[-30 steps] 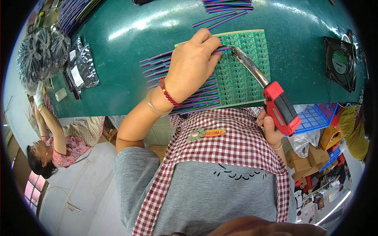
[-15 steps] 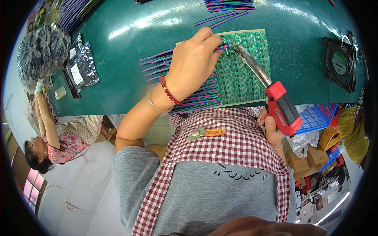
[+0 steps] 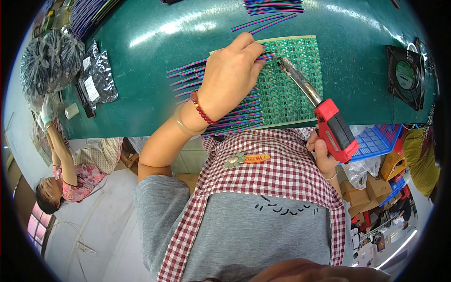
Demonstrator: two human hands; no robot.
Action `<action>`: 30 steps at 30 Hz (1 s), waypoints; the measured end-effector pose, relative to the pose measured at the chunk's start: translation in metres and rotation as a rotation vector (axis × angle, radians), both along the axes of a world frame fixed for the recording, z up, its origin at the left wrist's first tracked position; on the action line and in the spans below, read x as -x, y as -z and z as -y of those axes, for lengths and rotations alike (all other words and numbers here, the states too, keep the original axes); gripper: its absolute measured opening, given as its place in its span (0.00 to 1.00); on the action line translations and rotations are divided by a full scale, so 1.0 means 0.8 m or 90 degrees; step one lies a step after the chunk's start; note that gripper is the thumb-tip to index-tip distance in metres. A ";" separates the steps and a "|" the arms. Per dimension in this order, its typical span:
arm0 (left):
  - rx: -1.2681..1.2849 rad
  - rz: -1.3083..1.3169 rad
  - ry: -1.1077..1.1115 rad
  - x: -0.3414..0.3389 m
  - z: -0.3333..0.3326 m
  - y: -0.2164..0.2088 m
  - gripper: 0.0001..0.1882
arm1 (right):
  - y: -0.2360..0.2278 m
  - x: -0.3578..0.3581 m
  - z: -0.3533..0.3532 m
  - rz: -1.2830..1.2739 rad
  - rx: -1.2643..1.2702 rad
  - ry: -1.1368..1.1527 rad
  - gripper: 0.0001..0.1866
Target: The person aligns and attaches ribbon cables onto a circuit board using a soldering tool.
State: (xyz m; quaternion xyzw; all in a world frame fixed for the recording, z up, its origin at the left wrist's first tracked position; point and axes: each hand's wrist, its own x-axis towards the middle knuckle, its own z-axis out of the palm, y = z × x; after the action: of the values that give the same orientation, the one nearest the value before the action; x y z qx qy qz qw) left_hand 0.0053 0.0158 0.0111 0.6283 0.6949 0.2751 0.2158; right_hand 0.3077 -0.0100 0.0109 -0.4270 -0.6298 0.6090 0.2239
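A green circuit board panel (image 3: 293, 87) lies near the front edge of the table, with multicoloured ribbon wires (image 3: 242, 115) fanning out from its left side. My left hand (image 3: 235, 70) is closed over the board's upper left part, pinching a ribbon wire (image 3: 268, 56) whose end reaches onto the board. Most of that wire is covered by the hand. My right hand (image 3: 324, 152) grips a red and black soldering iron (image 3: 335, 129) below the table edge. Its metal tip (image 3: 280, 61) points up and left, close to the wire's end; whether they touch I cannot tell.
Loose ribbon wires (image 3: 275, 6) lie at the table's far side. A black fan (image 3: 405, 75) stands at right, a blue basket (image 3: 378, 141) beneath it. At left are black plastic bags (image 3: 49, 61) and a small white roll (image 3: 71, 111). A gloved co-worker (image 3: 77, 181) stands beyond.
The soldering iron has shifted slightly left with my right hand. My left hand holds its place. The co-worker at left has moved a little, one gloved hand showing more.
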 end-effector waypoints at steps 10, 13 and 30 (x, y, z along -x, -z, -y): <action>0.006 0.003 -0.004 0.000 0.000 0.000 0.08 | 0.004 -0.001 0.002 0.035 -0.047 -0.016 0.18; 0.010 -0.005 -0.004 0.000 0.001 0.000 0.08 | 0.001 -0.003 0.002 0.004 -0.044 0.001 0.21; 0.005 -0.021 -0.011 -0.001 0.000 0.001 0.07 | -0.001 -0.006 0.004 -0.006 -0.031 -0.006 0.19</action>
State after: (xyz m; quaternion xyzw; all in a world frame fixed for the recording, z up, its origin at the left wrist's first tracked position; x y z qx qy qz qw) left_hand 0.0064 0.0158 0.0100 0.6259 0.7048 0.2637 0.2046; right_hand 0.3121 -0.0131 0.0120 -0.4158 -0.6453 0.5964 0.2344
